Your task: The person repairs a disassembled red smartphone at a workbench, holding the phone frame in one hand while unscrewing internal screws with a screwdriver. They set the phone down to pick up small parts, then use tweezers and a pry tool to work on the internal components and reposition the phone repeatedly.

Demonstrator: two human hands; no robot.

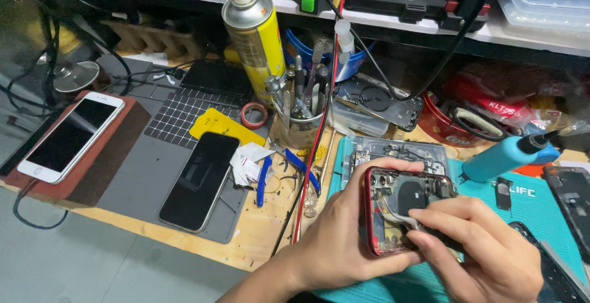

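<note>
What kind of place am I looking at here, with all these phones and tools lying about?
Most likely a phone repair bench. The left hand holds an opened red phone while the right hand works inside it with tweezers. A cup of tools and two intact phones lie nearby.

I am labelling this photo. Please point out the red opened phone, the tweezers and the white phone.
red opened phone point(393, 200): head view, on its exposed inside.
tweezers point(402, 218): head view, on the metal arm.
white phone point(70, 136): head view, on its dark screen.
</note>
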